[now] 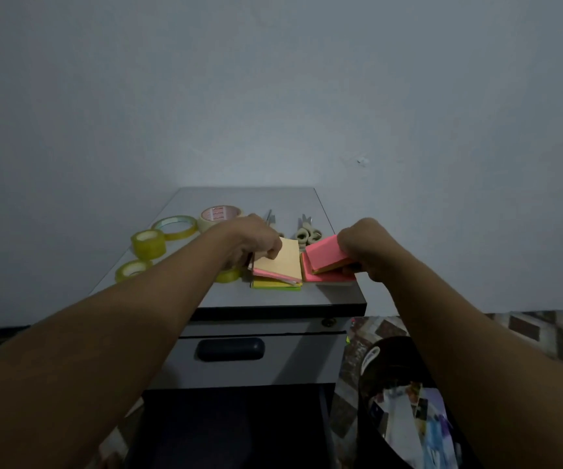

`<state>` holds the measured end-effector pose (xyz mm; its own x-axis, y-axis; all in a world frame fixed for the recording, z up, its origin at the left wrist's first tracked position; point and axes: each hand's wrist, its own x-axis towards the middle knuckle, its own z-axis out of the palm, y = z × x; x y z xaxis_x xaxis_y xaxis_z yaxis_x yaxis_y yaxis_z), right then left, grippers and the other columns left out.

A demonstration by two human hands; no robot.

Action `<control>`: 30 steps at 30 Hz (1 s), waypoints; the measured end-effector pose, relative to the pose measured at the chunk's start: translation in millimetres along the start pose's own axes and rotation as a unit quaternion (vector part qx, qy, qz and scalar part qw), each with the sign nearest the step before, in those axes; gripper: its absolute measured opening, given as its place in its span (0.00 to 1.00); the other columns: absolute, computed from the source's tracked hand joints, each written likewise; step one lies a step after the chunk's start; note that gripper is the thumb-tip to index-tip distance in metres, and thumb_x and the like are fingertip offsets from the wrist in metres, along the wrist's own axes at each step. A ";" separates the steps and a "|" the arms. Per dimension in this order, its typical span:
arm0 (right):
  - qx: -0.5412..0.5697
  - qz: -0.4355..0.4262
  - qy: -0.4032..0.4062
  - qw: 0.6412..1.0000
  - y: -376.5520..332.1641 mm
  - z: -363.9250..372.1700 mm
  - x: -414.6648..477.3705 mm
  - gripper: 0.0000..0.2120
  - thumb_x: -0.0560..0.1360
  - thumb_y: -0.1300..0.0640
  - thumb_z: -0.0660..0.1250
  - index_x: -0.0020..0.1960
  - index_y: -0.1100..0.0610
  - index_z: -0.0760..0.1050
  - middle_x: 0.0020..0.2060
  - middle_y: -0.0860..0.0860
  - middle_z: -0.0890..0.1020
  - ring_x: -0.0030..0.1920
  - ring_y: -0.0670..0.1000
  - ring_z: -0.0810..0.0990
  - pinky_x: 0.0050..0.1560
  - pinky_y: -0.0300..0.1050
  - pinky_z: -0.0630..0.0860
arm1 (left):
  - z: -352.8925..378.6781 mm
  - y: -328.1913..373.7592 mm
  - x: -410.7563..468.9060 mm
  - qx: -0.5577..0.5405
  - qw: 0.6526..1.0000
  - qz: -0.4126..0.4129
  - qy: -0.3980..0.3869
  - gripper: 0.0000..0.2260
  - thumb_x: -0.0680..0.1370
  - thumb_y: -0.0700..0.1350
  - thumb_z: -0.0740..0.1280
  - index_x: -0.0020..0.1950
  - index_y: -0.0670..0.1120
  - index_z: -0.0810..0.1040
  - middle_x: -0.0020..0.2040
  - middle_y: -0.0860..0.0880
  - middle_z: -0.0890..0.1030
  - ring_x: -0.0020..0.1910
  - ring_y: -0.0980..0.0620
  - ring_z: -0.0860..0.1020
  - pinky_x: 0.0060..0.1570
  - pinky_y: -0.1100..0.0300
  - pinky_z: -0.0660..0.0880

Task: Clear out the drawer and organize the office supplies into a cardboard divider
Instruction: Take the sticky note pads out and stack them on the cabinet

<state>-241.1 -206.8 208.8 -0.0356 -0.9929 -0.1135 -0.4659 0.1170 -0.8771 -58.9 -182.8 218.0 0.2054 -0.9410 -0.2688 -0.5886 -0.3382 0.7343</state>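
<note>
On the far left of the grey surface (185,299) sit three small yellow tape rolls (148,244) and one wide thin roll (175,227). A fourth small roll (228,275) peeks out from under the left arm, so only part of it shows. Behind them stands a bigger cream tape roll (219,217) with red print too small to read.

The left hand (252,243) rests on a pale yellow pad of sticky notes (285,260). Its fingers are curled down and pinch the near left corner of that pad. The pad lies on a pink pad and a green pad (275,284), and only their edges show. Something thin and grey (268,217) pokes out behind the hand, hard to make out.

Next come the scissors (308,233) with pale handles, partly hidden by the pads.

The right hand (361,247) grips a pink pad (325,252), tilted up above another pink pad (320,277) lying at the front right corner. The fingers are closed around its right edge, and the fingertips are hidden.

Below the surface is a shut drawer (290,363) with a dark handle (230,349). The space under it is dark. At the bottom right is a dark blurry thing (401,401), cut off by the arm
</note>
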 end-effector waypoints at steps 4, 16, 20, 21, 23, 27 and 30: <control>-0.070 -0.057 0.015 0.996 -1.8 1.1 -2.5 0.10 0.78 0.61 0.62 0.39 0.59 0.67 0.40 0.58 0.76 0.47 0.61 0.80 0.53 0.58 0.82 | -2.2 6.0 -8.2 0.123 0.992 0.029 0.015 0.15 0.73 0.39 0.72 0.57 0.38 0.72 0.45 0.44 0.74 0.39 0.48 0.74 0.33 0.58 0.69; -0.199 -0.094 0.010 0.976 8.1 -2.2 -3.4 0.11 0.75 0.58 0.66 0.37 0.60 0.68 0.34 0.54 0.74 0.33 0.52 0.72 0.33 0.45 0.71 | -2.6 11.4 -20.0 0.168 0.985 0.033 0.034 0.12 0.77 0.41 0.69 0.57 0.36 0.75 0.44 0.40 0.79 0.38 0.45 0.79 0.43 0.51 0.83; -0.179 -0.096 0.022 0.979 13.9 -4.0 -5.3 0.10 0.76 0.56 0.65 0.45 0.64 0.74 0.38 0.57 0.77 0.35 0.54 0.75 0.36 0.47 0.74 | -4.5 12.8 -26.8 0.110 0.993 0.029 0.043 0.16 0.79 0.41 0.66 0.64 0.36 0.71 0.43 0.41 0.77 0.38 0.46 0.79 0.34 0.55 0.82; -0.178 -0.100 0.028 0.979 15.2 -5.3 -6.2 0.13 0.77 0.55 0.65 0.51 0.66 0.75 0.41 0.58 0.78 0.38 0.55 0.77 0.38 0.49 0.75 | -6.0 12.7 -28.8 0.107 0.992 0.034 0.052 0.15 0.79 0.41 0.66 0.62 0.36 0.72 0.41 0.42 0.76 0.35 0.48 0.77 0.28 0.59 0.78; -0.179 -0.113 0.043 0.976 18.2 -9.4 -9.1 0.19 0.78 0.55 0.64 0.63 0.66 0.72 0.52 0.60 0.79 0.50 0.59 0.80 0.50 0.55 0.78 | -11.0 10.8 -33.3 0.092 0.991 0.058 0.082 0.11 0.79 0.43 0.66 0.58 0.38 0.73 0.42 0.44 0.76 0.35 0.49 0.76 0.29 0.61 0.75; -0.133 -0.162 0.059 0.976 21.2 -18.2 -20.0 0.22 0.77 0.54 0.64 0.70 0.58 0.71 0.63 0.56 0.78 0.61 0.56 0.76 0.62 0.55 0.75 | -25.5 -2.0 -50.7 0.025 0.988 0.111 0.107 0.18 0.79 0.45 0.66 0.68 0.46 0.70 0.55 0.46 0.77 0.51 0.47 0.78 0.53 0.50 0.81; -0.104 -0.206 0.074 0.970 21.7 -20.2 -35.1 0.19 0.77 0.57 0.64 0.67 0.57 0.73 0.57 0.53 0.80 0.56 0.53 0.78 0.53 0.47 0.74 | -35.8 -17.3 -77.7 -0.025 0.983 0.147 0.107 0.19 0.78 0.44 0.67 0.69 0.48 0.71 0.53 0.46 0.80 0.52 0.46 0.81 0.49 0.49 0.82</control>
<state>-267.8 -169.8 203.2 0.0729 -0.9485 0.3083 -0.6344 -0.2826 -0.7195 -36.7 -104.1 248.6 0.1951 -0.9764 0.0927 -0.6087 -0.0465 0.7921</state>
